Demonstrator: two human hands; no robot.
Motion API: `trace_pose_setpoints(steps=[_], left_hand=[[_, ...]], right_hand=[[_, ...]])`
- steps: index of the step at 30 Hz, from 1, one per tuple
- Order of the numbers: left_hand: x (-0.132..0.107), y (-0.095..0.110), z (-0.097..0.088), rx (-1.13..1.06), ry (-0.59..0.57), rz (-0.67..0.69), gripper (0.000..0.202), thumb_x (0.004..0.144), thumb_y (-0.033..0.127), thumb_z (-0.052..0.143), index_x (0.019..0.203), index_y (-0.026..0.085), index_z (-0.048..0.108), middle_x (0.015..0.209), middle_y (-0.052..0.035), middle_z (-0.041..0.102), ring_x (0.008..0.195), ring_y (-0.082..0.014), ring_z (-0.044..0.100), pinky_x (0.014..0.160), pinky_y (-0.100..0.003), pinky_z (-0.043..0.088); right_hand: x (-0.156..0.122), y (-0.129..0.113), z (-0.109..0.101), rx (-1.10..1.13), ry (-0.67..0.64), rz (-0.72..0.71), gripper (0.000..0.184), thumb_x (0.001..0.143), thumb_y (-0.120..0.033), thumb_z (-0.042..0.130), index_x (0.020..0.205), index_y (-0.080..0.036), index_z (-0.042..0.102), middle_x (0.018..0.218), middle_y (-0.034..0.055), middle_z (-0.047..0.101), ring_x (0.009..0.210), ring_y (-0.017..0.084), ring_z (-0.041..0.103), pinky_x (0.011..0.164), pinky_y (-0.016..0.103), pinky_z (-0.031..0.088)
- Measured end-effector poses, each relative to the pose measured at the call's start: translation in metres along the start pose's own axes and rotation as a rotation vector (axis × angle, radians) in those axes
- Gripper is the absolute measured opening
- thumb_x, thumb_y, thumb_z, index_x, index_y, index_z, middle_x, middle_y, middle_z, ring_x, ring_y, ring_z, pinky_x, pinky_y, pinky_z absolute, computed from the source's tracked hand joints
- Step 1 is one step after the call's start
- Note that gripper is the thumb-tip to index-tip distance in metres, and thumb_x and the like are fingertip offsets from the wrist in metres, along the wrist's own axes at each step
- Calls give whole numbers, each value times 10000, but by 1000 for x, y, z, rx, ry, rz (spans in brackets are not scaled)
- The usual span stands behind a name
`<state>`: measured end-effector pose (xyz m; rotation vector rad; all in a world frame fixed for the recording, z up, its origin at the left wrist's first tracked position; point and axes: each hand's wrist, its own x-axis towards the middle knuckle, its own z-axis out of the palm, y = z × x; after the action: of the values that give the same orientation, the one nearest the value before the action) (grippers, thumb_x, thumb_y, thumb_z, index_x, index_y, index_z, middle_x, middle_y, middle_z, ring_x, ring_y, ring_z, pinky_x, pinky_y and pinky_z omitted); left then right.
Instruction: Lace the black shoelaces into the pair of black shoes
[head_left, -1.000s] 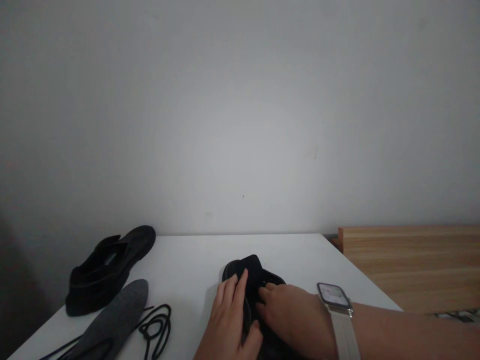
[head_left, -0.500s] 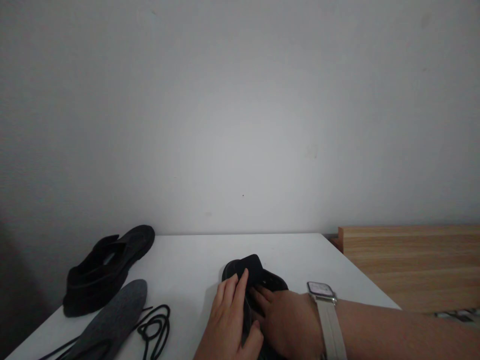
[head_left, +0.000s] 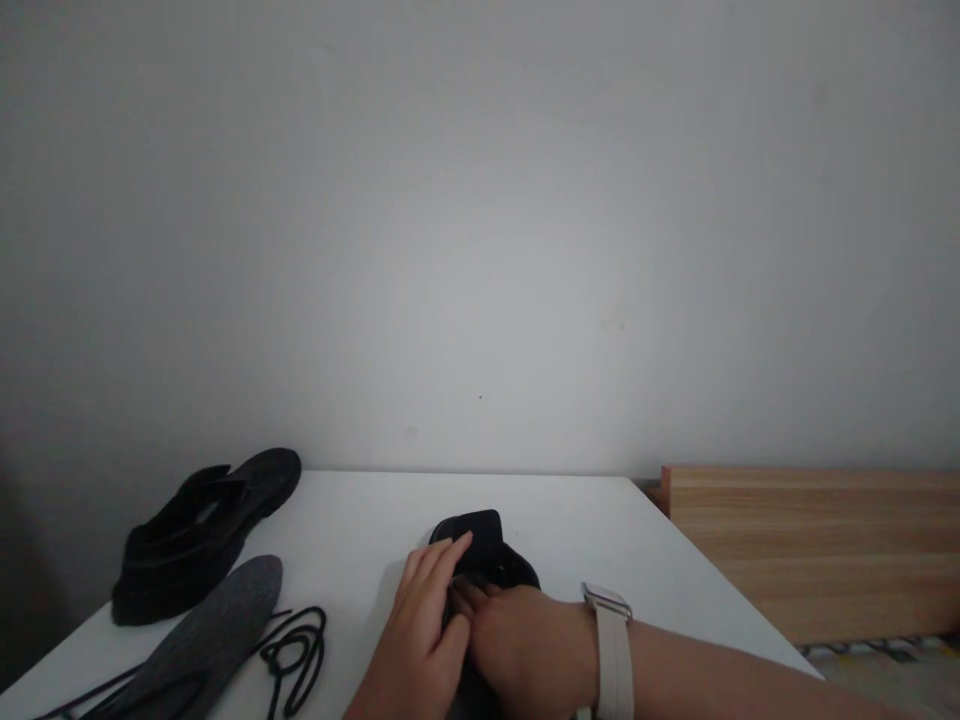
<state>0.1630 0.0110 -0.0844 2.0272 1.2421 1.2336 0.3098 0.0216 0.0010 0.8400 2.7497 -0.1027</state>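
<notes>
A black shoe (head_left: 480,540) rests on the white table in front of me, its tongue standing up at the far end. My left hand (head_left: 420,620) grips the shoe's left side, fingers laid along it and thumb near the opening. Into that opening reaches my right hand (head_left: 529,635), wearing a watch with a pale strap (head_left: 615,655). Its fingertips are hidden inside the shoe, so whether they hold anything is unclear. Something dark grey (head_left: 469,695) shows between my hands, its kind hard to make out.
At the table's left edge lies another black shoe (head_left: 176,550). Nearer me are a grey insole (head_left: 225,615) and a loosely coiled black shoelace (head_left: 319,645). A plain wall (head_left: 480,250) stands behind the table (head_left: 360,520). Wood-grain boards (head_left: 787,550) are to the right.
My right hand has pushed a little farther across the shoe's opening, its wrist turning. The whole view has shifted slightly, and my left hand keeps its place on the shoe.
</notes>
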Motion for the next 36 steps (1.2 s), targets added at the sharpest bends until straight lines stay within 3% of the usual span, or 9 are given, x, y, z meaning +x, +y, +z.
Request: trace_pose_setpoints(steps=[3,6,13,16,18,21,24,28,36], left_hand=[[5,3,-14,-33,30,-17,622,751,74,406,1348,152,564,1345,-139,567,1317,-290,461,1173,-553,320],[11,5,-26,-35,62,-51,622,711,57,403,1279,184,622,1314,-112,600,1288,-273,497,1172,-542,325],[-5,21,-37,90,40,54,310,870,176,454,974,250,737,1360,-84,606,1312,-285,503,1145,-513,374],[-27,30,-59,188,47,65,318,951,248,413,1013,303,720,1540,-5,429,1419,-265,388,1168,-441,350],[-38,23,-83,306,89,15,294,960,294,431,1097,320,690,1486,-18,495,1357,-255,471,1115,-381,418],[-44,-4,-121,551,118,-108,301,915,332,475,1135,277,673,1215,-81,672,1169,-288,599,1038,-428,464],[-40,-29,-144,773,-34,-261,303,896,285,463,1032,194,718,1027,-116,705,1003,-314,640,925,-469,487],[-31,-41,-141,913,-193,-294,245,863,262,527,939,170,741,966,-119,690,978,-313,622,886,-428,461],[-24,-38,-125,925,-162,-225,203,721,56,465,722,201,607,891,-93,646,899,-284,590,818,-386,440]], right_hand=[[3,-15,-9,35,-42,91,395,705,-118,693,1075,19,682,1113,283,699,952,363,717,776,419,615],[0,-26,-18,165,86,170,261,788,-139,638,1024,-59,718,982,199,759,868,320,735,758,394,595],[-30,-9,-27,489,901,-131,230,966,-231,484,873,-195,692,803,29,728,740,138,652,689,264,495],[-31,20,-9,523,1227,-44,223,961,-238,492,823,-193,661,719,26,679,649,137,616,605,265,471],[-27,40,9,548,1325,76,235,957,-254,504,783,-193,651,682,15,655,614,136,606,589,267,463],[-19,59,34,588,1297,194,288,963,-303,493,735,-192,631,652,9,627,595,142,588,582,276,449],[-14,64,46,635,1207,202,311,970,-329,477,731,-193,622,668,12,620,605,145,578,586,281,442],[-13,58,48,623,1190,155,312,971,-320,467,726,-190,608,648,5,595,599,140,558,587,284,425],[-12,55,51,651,1178,162,338,974,-333,459,712,-185,614,645,11,598,590,140,554,588,291,428]])
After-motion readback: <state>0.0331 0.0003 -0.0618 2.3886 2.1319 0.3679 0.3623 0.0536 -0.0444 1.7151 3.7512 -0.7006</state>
